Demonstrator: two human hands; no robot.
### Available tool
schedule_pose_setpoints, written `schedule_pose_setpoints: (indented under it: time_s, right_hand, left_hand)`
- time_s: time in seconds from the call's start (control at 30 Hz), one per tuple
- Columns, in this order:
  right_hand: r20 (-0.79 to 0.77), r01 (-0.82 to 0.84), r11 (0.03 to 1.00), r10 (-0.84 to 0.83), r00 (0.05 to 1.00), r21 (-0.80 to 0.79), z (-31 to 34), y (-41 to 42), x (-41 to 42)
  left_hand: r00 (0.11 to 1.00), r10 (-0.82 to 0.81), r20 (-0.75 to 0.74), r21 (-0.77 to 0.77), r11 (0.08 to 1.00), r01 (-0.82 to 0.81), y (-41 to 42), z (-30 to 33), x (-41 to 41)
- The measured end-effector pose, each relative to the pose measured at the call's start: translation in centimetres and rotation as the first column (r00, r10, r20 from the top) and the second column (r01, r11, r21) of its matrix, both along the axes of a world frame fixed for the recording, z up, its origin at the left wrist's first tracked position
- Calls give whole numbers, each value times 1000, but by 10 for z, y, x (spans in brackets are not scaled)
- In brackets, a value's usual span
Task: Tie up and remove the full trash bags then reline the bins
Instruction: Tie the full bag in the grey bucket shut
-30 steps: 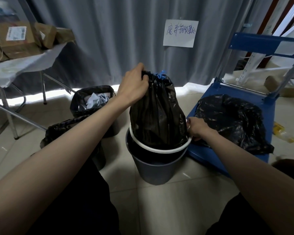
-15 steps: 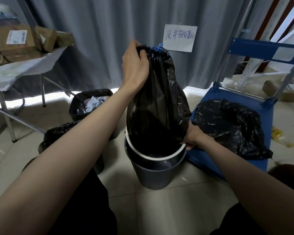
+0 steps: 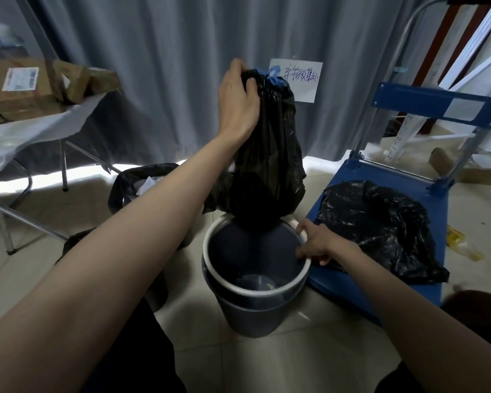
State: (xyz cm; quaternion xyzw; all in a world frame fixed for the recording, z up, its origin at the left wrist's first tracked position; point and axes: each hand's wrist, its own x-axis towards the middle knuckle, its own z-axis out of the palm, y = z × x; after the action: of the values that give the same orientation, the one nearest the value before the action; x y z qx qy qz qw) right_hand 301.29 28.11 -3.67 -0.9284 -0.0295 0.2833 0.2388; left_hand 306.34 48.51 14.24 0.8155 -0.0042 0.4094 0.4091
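My left hand [image 3: 237, 104] grips the gathered neck of a full black trash bag [image 3: 268, 165] and holds it in the air, its bottom hanging just above the far rim of a grey bin [image 3: 250, 313]. The bin has a white ring at its top and no bag inside; its floor shows. My right hand [image 3: 316, 246] holds the bin's right rim, fingers curled over the white ring. A blue drawstring sticks out at the bag's neck.
A blue cart [image 3: 420, 177] stands to the right with another black bag [image 3: 380, 231] on its deck. Behind left stand a lined bin with paper [image 3: 142, 184] and a second black-lined bin [image 3: 77, 242]. A folding table with cardboard boxes [image 3: 26, 89] is far left; a grey curtain hangs behind.
My left hand has lifted the tied bag up out of the grey bin until it hangs clear above the rim. My right hand stays on the rim.
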Motion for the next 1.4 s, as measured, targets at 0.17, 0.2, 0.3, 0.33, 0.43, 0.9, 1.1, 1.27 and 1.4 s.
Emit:
schedule_pose_setpoints:
  time_s: [0.17,0.2,0.3,0.33,0.43,0.9,1.1,1.27,1.4]
  right_hand:
    - [387,141,901,-311,868,410,42,7,31]
    - [394,126,857,-355,848,500,55,12,37]
    - [432,62,787,-400,809,613,89,24,57]
    - [442,48,780,-402,802,624,97,29,63]
    - [436,34,722,-454,777,691,114,40,83]
    - [398,197,713,-574,716,673,70,51,188]
    - [92,159,966,-181,979,206,-40,27,177]
    - [64,8,997,-13,998,75,-73,40,155]
    - [97,-65,991,54,994,116,-67,60,145]
  left_hand:
    - [999,-50,5,-30,998,50,-2,-1,22]
    - [998,-63,23,-33,997,63,-5,4,27]
    - [992,-108,71,-28,994,110,-15,25,43]
    - [988,-128,83,-25,991,130,-18,31,48]
    - [979,-174,109,-4,985,175,-28,43,65]
    - [895,-402,-194,360,819,446,-25,-73,159]
    - [430,-142,-892,207,717,665,21,-214,133]
    - [207,119,-971,228,722,653,72,-260,102]
    - [262,230,-937,348,689,636,106,-273,84]
